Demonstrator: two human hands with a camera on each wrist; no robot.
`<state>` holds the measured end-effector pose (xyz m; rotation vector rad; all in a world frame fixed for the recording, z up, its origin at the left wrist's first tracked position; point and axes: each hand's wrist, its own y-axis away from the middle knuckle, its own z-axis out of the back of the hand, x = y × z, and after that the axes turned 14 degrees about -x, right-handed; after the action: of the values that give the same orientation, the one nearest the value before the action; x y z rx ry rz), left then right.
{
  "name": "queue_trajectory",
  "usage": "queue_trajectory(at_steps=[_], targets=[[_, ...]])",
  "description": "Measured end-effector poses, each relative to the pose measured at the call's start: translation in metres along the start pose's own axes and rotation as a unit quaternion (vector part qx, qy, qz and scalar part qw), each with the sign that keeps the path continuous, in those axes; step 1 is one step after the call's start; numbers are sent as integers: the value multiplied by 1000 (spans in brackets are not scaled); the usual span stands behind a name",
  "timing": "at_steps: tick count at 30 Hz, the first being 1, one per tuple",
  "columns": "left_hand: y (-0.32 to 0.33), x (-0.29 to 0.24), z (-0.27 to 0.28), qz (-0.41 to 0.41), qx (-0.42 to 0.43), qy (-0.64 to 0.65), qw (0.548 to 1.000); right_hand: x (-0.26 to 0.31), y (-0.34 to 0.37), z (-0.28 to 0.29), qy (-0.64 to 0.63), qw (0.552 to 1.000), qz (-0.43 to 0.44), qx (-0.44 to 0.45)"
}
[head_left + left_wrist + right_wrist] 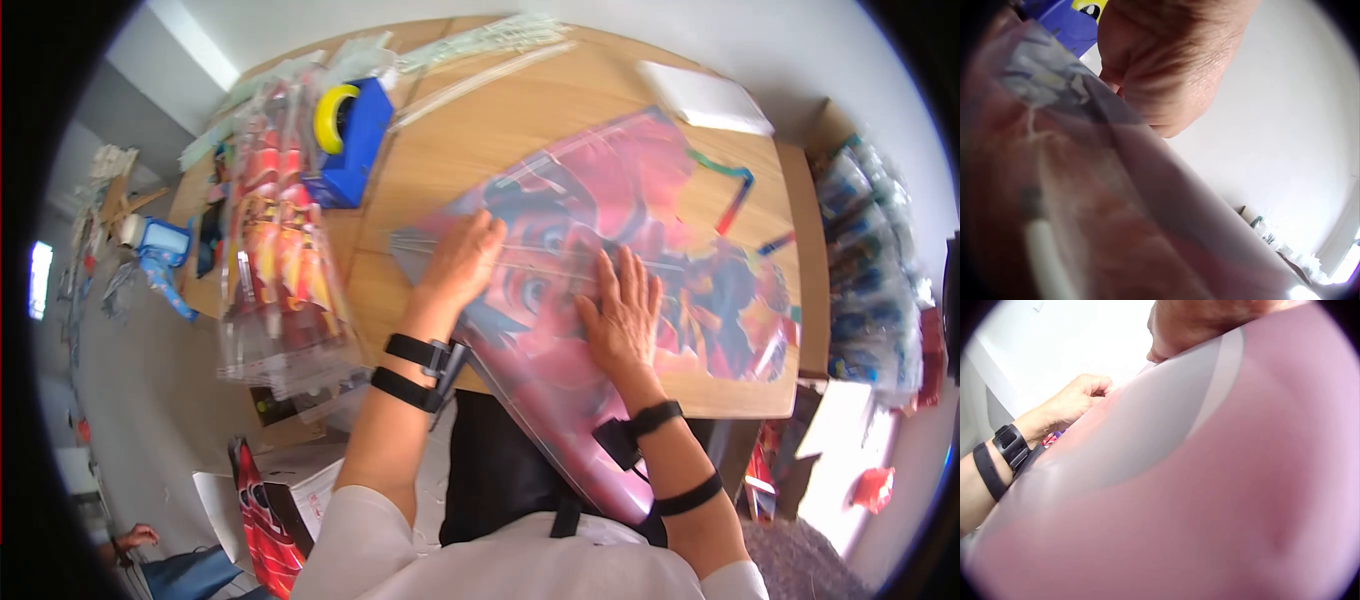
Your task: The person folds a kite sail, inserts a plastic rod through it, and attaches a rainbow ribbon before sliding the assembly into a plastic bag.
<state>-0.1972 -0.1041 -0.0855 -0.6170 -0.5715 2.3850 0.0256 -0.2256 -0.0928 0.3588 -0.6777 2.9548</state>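
Observation:
A large printed kite (540,340) in pink, red and dark blue lies across the table and hangs over its front edge toward the person's lap. Thin rods run along its edge and across its middle. My left hand (465,258), fingers curled, pinches at the kite near its left corner; its fingertips are partly hidden. Flat on the print to the right, my right hand (628,315) rests with fingers straight. In the right wrist view the kite's sheet (1166,506) fills most of the picture, the left hand (1082,397) beyond it.
A blue tape dispenser (360,150) with yellow tape stands at the back left, beside a pile of printed items in clear sleeves (275,240). A white packet (705,97) lies at the back right. Bagged goods fill a cardboard box (815,260) at the right edge.

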Motion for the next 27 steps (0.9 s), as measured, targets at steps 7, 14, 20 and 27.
queue_trajectory(at_steps=[7,14,20,27], targets=[[-6,-7,10,10,17,-4,1000,7,-1,7,-5,1000,-6,5],[-5,-10,10,31,26,2,999,0,0,3,-45,998,37,-6],[-5,-6,11,13,20,11,1000,5,-5,8,-44,999,31,4],[-19,19,31,100,-106,47,988,6,-6,9,-38,999,36,14]])
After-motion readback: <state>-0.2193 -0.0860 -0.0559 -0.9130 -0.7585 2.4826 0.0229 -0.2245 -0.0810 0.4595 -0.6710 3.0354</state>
